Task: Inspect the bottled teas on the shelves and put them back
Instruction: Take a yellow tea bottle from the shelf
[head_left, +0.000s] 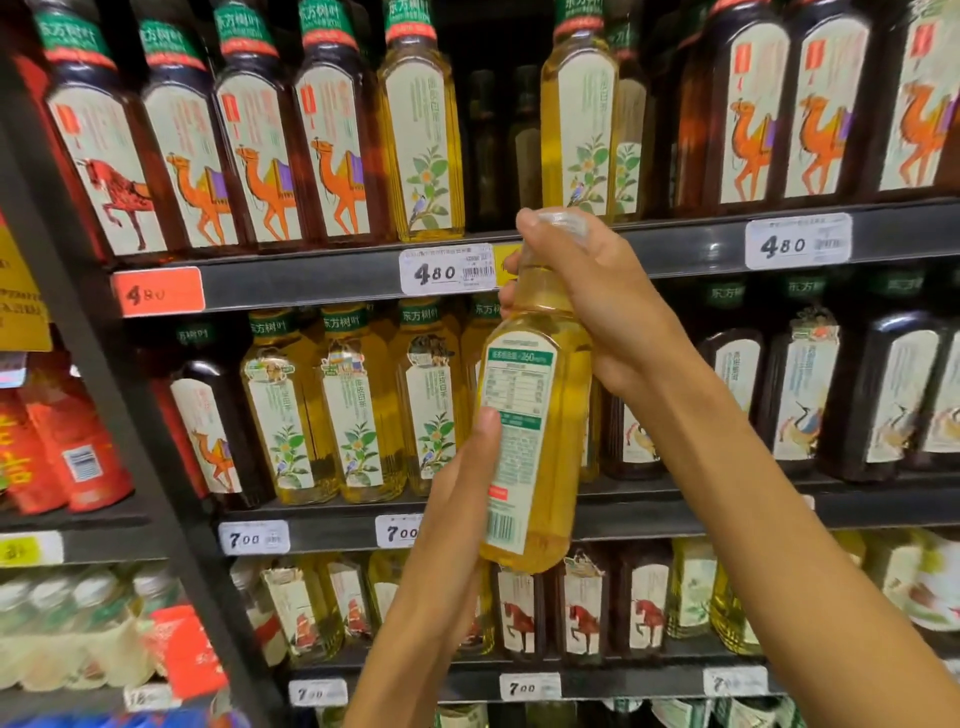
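A clear plastic bottle of pale golden-yellow tea (535, 415) shows a white back label edged in green, with a red patch and black barcode; dark brown tea bottles (270, 145) carry cream labels with orange camels and purple saddles; a white price tag (448, 270) bears black digits beside an orange-red price tag (158, 292)

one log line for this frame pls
phase: inspect | item: pale yellow clear plastic tea bottle, back label facing camera | left hand: grip on lower body | right hand: grip on neck | shelved: no
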